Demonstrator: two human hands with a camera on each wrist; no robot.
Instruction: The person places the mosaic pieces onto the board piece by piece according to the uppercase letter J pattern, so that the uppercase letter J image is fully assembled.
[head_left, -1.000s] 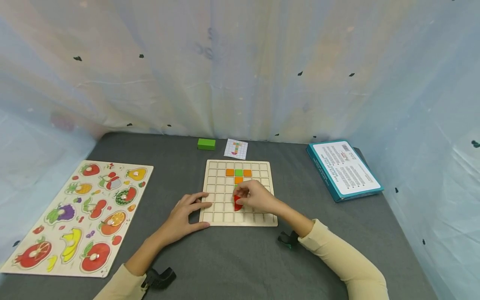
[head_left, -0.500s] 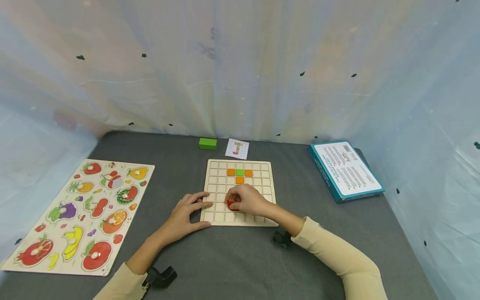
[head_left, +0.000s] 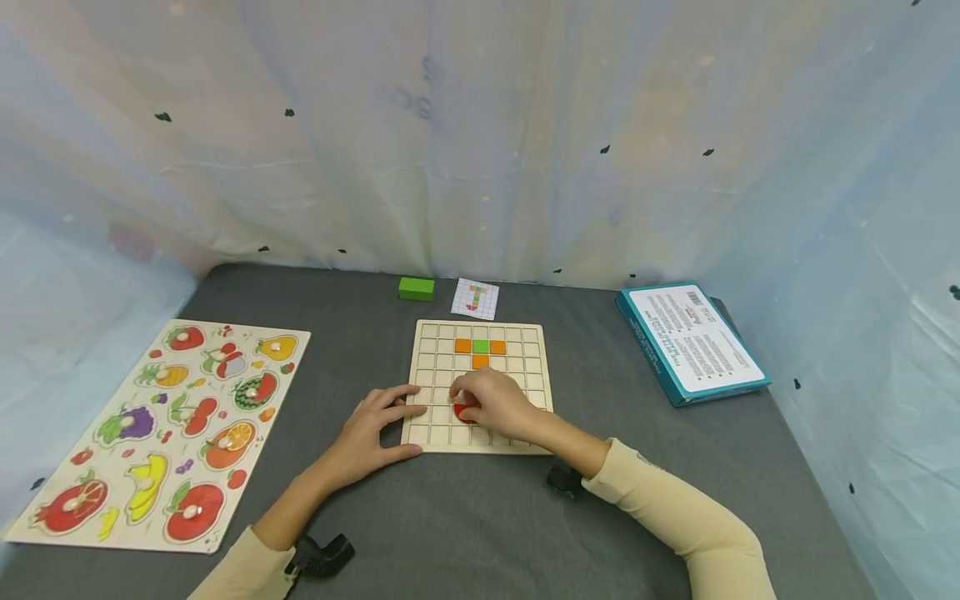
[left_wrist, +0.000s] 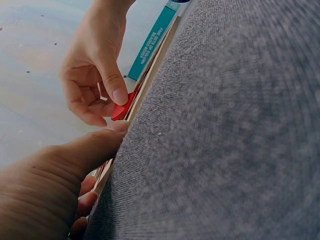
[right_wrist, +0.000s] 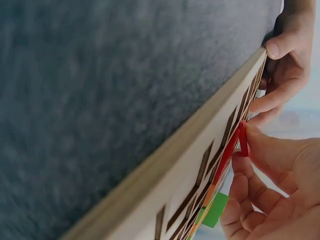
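My right hand [head_left: 495, 402] is low over the wooden grid board [head_left: 436, 376]. Its thumb and fingers pinch a small red tile [right_wrist: 243, 140], tilted against the board in the right wrist view. Beside that tile another red piece [right_wrist: 224, 161] lies flat in the grid. Orange tiles [head_left: 462, 346] and a green tile [head_left: 481, 347] sit in the upper cells, and my right hand hides the cells below them. My left hand [head_left: 375, 429] rests at the board's left side, fingertips on its surface and thumb at the front corner.
A pattern card [head_left: 476, 298] and a green block [head_left: 416, 288] lie behind the board. To the left is a fruit puzzle board [head_left: 191, 383] with knobs. A teal box [head_left: 693, 337] lies at the back right, with hanging sheets around the table.
My right hand has moved a little left over the board, bringing the red tile beside the flat red piece's column. My left hand has stayed at the board's edge.
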